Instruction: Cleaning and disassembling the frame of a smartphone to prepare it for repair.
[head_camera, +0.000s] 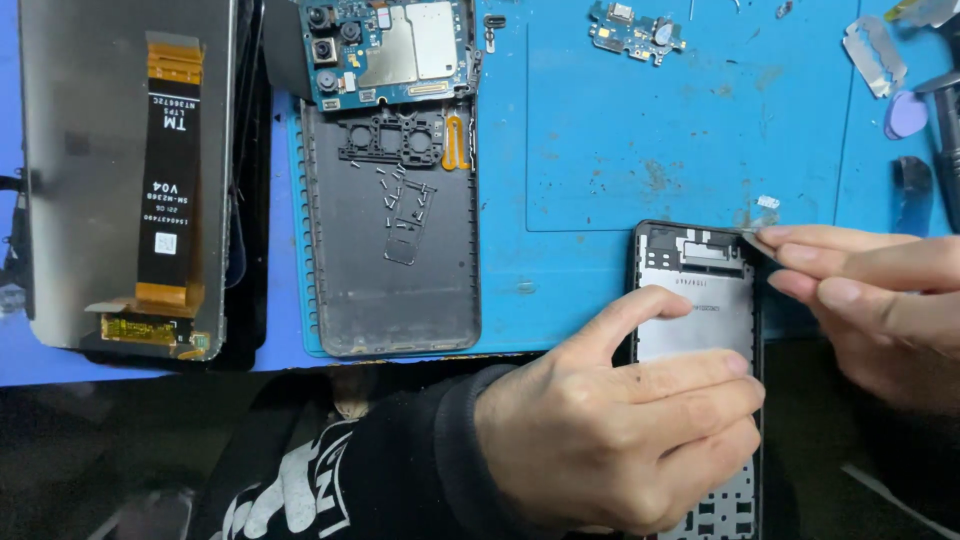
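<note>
head view | left hand (620, 440) clamped around phone frame (700, 310) at near right, thumb on its silver plate | right hand (870, 300) pinching a thin tool (757, 236) at the frame's far right corner | blue mat (600, 150) on bench beneath | back cover (390, 250) holding loose screws (405, 195) left of frame | display panel (120, 170) far left

Bare blue mat (600, 150) centre gives passage; back cover (392, 230) blocks left.

Phone repair bench, prob. a small workshop: blue mat (600, 150) w/ stains, back cover (392, 250) left holding loose screws (405, 195), mainboard (390, 50) far, small board (635, 30) far right, spare screen (125, 170) far left, picks (905, 115) at right.
</note>
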